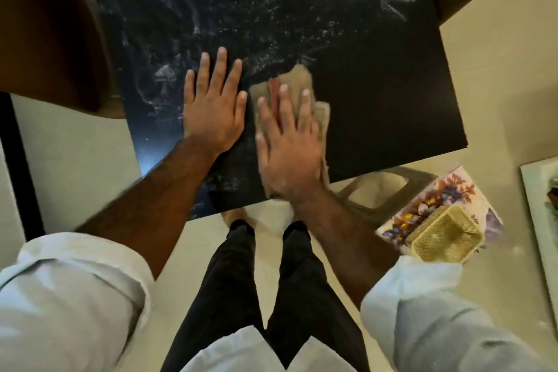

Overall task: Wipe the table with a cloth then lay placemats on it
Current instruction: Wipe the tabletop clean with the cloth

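Table: a black tabletop (377,84) is streaked with white smears.
Cloth: a crumpled beige cloth (297,81) is pressed flat near the front edge.
Right hand (290,142): spread on the cloth.
Left hand (214,112): laid flat, fingers straight, beside it.

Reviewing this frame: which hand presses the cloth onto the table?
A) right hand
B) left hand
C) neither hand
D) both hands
A: the right hand lies flat on the beige cloth, while the left hand rests directly on the black table beside it.
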`<state>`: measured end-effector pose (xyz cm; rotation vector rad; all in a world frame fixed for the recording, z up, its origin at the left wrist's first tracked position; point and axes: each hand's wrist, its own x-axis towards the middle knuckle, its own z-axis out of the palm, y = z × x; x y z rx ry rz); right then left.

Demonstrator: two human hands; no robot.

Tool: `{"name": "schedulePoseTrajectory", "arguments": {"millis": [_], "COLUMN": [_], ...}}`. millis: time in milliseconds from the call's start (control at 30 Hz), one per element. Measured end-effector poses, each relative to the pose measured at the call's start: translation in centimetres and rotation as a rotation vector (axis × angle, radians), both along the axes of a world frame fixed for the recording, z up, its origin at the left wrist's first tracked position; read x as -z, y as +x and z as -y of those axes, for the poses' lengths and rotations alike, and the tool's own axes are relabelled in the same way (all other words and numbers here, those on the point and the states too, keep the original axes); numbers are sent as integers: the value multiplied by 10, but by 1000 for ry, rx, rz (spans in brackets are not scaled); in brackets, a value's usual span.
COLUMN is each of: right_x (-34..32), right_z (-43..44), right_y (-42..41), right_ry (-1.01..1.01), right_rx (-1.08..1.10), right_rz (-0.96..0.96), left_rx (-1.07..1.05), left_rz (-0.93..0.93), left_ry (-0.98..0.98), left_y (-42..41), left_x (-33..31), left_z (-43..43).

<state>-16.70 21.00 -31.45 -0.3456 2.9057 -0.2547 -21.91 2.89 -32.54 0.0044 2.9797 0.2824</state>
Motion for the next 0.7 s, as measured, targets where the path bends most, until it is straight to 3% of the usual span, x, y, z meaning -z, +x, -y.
{"name": "schedulePoseTrajectory", "arguments": {"millis": [67, 167, 400, 533, 700], "right_x": [1, 3, 13, 10, 2], "right_z": [14, -9, -19, 50, 112], "right_y": [40, 61, -28, -42, 38], "right_ry": [-14, 36, 72, 94, 10], "right_rx": [-23, 125, 371, 291, 82], "right_rz": [35, 59, -37, -65, -37], "left_rx": [16, -13, 12, 2, 12], "left_rz": [11, 17, 4, -13, 13], "left_ry": [-1, -43, -39, -18, -15], "left_y": [5, 16, 25, 25, 25], "left_x": [-2, -2, -2, -1, 0], "left_z": [18, 57, 128, 126, 130]}}
